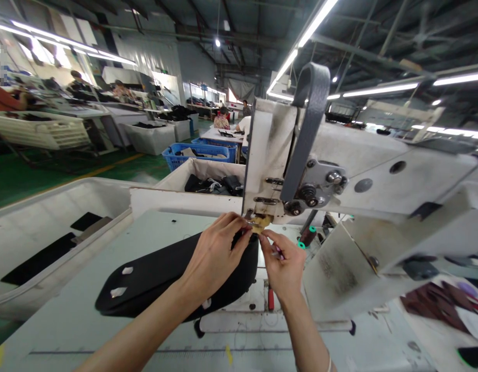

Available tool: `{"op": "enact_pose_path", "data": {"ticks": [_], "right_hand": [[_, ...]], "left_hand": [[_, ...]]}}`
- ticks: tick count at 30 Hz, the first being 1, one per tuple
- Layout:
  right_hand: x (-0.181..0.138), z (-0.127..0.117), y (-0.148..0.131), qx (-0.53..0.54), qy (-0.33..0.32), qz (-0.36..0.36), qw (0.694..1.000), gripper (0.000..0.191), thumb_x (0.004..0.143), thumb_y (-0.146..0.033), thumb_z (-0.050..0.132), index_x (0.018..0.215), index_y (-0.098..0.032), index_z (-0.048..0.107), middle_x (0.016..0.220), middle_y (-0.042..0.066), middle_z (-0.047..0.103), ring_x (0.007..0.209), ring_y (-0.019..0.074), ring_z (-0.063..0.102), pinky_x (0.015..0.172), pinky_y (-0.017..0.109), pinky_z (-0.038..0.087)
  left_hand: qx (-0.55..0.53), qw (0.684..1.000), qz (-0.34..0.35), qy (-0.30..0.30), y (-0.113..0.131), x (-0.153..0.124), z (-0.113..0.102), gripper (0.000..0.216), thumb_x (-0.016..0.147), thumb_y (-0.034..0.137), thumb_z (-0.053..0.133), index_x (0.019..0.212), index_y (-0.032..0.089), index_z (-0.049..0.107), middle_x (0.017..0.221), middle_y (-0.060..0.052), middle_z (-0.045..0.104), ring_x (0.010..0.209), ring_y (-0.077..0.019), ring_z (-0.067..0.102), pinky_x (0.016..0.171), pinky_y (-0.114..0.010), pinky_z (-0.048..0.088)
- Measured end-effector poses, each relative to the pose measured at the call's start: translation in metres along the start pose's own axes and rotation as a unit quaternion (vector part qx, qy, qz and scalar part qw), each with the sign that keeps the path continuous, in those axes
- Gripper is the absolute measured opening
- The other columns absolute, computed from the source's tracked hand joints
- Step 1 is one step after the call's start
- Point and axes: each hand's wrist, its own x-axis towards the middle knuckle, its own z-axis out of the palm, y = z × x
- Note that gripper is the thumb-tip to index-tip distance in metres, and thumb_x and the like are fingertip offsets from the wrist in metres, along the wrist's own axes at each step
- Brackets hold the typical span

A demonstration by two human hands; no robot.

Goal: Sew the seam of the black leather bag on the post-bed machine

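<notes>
Black fabric [157, 274] lies on the bench [177, 223] at eight o'clock. Beneath the sewing machine's head [268, 147], left hand [217, 247] and right hand [284, 264] nearly meet, fingers pinched, probably for precision, contents unclear.

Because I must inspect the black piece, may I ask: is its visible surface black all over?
No, the black piece bears white patches, two of them near its end away from the sewing machine.

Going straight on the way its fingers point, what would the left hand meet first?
Most likely the yellowish part under the head of the sewing machine, right by the fingertips of the left hand; depth is unclear here, so they may already be touching it.
</notes>
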Motion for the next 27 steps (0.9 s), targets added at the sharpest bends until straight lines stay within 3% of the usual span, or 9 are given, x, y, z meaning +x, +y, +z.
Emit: {"op": "enact_pose_path", "data": {"ticks": [12,17,22,27], "right_hand": [[-0.002,-0.002,-0.001,0.009,0.012,0.035,0.999,0.014,0.09,-0.023,0.065,0.092,-0.02,0.078,0.071,-0.001,0.069,0.056,0.0095,0.051,0.057,0.022,0.039],[-0.005,-0.002,-0.001,0.061,0.03,0.11,0.992,0.017,0.089,-0.03,0.067,0.087,-0.017,0.078,0.058,-0.004,0.052,0.05,0.0079,0.037,0.049,0.022,0.029],[-0.007,-0.001,-0.006,0.156,0.042,0.213,0.964,0.026,0.085,-0.038,0.071,0.086,-0.013,0.077,0.055,-0.007,0.032,0.05,0.0074,0.028,0.047,0.022,0.021],[-0.013,-0.005,-0.01,0.224,0.066,0.264,0.936,0.029,0.079,-0.041,0.078,0.085,-0.013,0.077,0.056,-0.008,0.026,0.052,0.0078,0.024,0.048,0.023,0.018]], "left_hand": [[0.032,0.999,-0.001,0.008,0.003,0.003,0.003,0.016,0.094,0.025,0.054,0.102,0.025,0.068,0.11,-0.002,0.069,0.104,-0.0184,0.064,0.092,-0.033,0.051],[0.056,0.998,-0.005,0.007,0.008,0.005,0.006,0.015,0.088,0.017,0.056,0.098,0.022,0.066,0.106,-0.003,0.069,0.102,-0.0218,0.063,0.088,-0.035,0.051],[0.073,0.997,-0.005,0.002,0.006,0.008,0.008,0.015,0.086,0.018,0.057,0.1,0.021,0.063,0.105,-0.005,0.068,0.103,-0.0238,0.062,0.088,-0.037,0.05],[0.078,0.995,-0.049,0.042,-0.004,0.008,-0.004,0.011,0.092,0.027,0.053,0.095,0.019,0.06,0.089,-0.004,0.067,0.083,-0.021,0.064,0.072,-0.032,0.049]]}}
